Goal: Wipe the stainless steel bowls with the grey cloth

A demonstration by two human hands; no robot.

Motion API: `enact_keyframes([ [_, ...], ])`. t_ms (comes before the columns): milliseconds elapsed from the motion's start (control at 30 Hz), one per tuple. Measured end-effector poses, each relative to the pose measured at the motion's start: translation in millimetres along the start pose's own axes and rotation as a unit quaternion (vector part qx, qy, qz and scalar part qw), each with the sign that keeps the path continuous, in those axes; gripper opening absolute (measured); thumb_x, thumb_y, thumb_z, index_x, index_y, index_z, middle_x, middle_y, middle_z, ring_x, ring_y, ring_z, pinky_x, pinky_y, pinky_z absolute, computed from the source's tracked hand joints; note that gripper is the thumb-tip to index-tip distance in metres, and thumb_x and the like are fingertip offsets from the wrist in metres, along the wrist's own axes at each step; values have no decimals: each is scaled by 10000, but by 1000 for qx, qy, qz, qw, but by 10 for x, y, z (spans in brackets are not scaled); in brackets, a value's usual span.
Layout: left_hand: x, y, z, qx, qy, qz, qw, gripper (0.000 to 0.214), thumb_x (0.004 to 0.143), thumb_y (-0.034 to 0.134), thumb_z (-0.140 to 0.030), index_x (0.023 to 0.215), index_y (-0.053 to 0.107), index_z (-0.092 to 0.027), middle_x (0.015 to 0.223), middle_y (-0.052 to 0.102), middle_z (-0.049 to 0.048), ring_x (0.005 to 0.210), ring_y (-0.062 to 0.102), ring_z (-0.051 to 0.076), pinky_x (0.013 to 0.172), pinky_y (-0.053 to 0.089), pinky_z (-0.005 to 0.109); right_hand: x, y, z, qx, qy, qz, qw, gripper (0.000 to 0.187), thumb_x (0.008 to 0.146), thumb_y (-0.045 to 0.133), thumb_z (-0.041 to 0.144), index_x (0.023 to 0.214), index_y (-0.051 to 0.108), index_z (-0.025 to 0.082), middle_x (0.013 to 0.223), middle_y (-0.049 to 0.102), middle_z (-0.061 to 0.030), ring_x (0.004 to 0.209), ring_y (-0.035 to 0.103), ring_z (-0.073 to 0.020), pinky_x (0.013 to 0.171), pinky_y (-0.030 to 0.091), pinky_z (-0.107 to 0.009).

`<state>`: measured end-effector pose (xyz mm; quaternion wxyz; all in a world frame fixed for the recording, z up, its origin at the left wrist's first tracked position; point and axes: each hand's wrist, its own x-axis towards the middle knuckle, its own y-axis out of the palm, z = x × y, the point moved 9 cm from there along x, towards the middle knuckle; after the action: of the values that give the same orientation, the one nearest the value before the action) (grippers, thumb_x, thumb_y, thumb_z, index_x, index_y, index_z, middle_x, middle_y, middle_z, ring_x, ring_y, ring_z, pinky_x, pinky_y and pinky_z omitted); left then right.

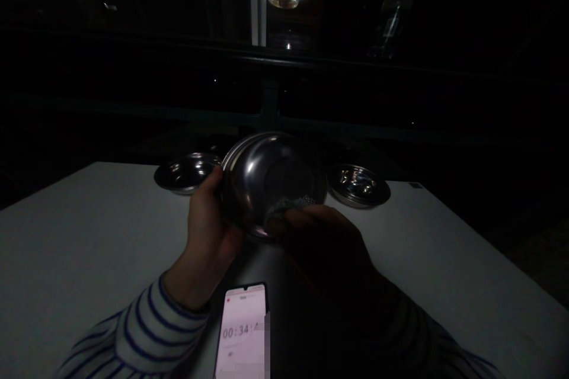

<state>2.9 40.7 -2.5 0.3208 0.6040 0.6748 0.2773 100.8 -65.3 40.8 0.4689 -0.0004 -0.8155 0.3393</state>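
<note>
A shiny metal bowl (262, 172) is tilted up above the white table, its broad round face toward me; I cannot tell whether this is the inside or the outside. My left hand (208, 231) grips its left edge, thumb near the rim. Pressed against the lower right of the bowl is a grey mesh-like scourer (296, 202), bunched under the fingers of my right hand (324, 243). That hand is closed and in deep shadow. Below, between my forearms, a phone (242, 331) lies with a running-time display lit.
A metal bowl (184, 173) stands on the white table (57, 249) at the back left. Another metal bowl or small stack (359, 185) is at the back right. A clear bottle (395, 12) stands beyond, upper right, by dark window panes. The room is very dim.
</note>
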Motion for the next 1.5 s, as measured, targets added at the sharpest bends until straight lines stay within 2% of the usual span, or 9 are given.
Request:
enact_keyframes([
  [133, 12, -41, 2, 0, 24, -20, 1000, 225, 837, 431, -204, 759, 638, -163, 655, 669, 1, 618, 611, 125, 600, 511, 221, -13, 49, -37, -9, 17, 5, 1000, 215, 844, 482, 151, 1042, 565, 147, 949, 595, -46, 829, 486, -164, 630, 423, -304],
  [267, 15, -35, 42, 32, 3, -14, 999, 219, 831, 448, -234, 753, 640, -162, 652, 664, 5, 626, 621, 144, 604, 513, 243, -17, 34, -18, -24, 18, -8, 1000, 244, 845, 496, 157, 1082, 555, 141, 960, 606, -41, 881, 493, -171, 670, 422, -315],
  [433, -5, -19, -83, 17, 59, -14, 998, 250, 842, 424, -218, 725, 640, -173, 657, 666, -12, 588, 605, 111, 547, 492, 195, -39, 84, -26, -25, 15, 9, 1000, 201, 837, 496, 152, 1014, 591, 157, 920, 628, -20, 788, 493, -154, 629, 404, -304],
  [633, -12, -21, 132, 38, -10, -5, 999, 223, 828, 462, -251, 748, 642, -145, 634, 658, 11, 673, 640, 155, 663, 522, 250, -13, 48, 9, -30, 17, -3, 999, 241, 844, 493, 150, 1073, 567, 145, 955, 621, -29, 865, 495, -171, 678, 403, -326],
  [767, 8, -46, -25, 8, 26, -11, 1000, 214, 839, 440, -210, 785, 640, -157, 692, 678, 3, 654, 625, 129, 631, 515, 214, -38, 98, 32, -17, 10, 19, 1000, 206, 853, 484, 164, 1035, 580, 159, 938, 607, -20, 822, 487, -153, 642, 388, -315],
  [933, 27, -59, 0, 9, 10, -22, 1000, 248, 844, 432, -249, 747, 641, -158, 646, 662, 11, 603, 598, 130, 564, 502, 221, -24, 124, 71, -25, 4, 16, 1000, 246, 866, 453, 165, 1087, 559, 152, 961, 588, -36, 810, 484, -161, 625, 374, -328],
  [1133, 70, -98, -178, -20, 71, -37, 997, 183, 810, 467, -182, 718, 625, -170, 631, 647, -7, 639, 594, 122, 633, 503, 222, -75, 26, -66, -29, 4, -35, 999, 197, 844, 489, 159, 1022, 573, 162, 900, 608, -33, 785, 484, -158, 618, 384, -302],
  [1333, 79, -63, -195, -10, 64, -13, 998, 160, 800, 487, -211, 740, 633, -186, 677, 668, 1, 701, 603, 150, 652, 509, 245, -61, -13, -69, -17, 1, -35, 999, 205, 849, 474, 168, 1023, 578, 133, 892, 618, -48, 772, 499, -159, 628, 390, -302],
  [1500, 86, -100, -191, -19, 76, -31, 996, 153, 804, 485, -215, 764, 625, -168, 677, 664, 5, 687, 607, 143, 669, 509, 250, -100, -4, -279, -31, 71, -32, 996, 176, 848, 462, 175, 976, 580, 154, 892, 611, -62, 771, 492, -175, 639, 394, -305],
])
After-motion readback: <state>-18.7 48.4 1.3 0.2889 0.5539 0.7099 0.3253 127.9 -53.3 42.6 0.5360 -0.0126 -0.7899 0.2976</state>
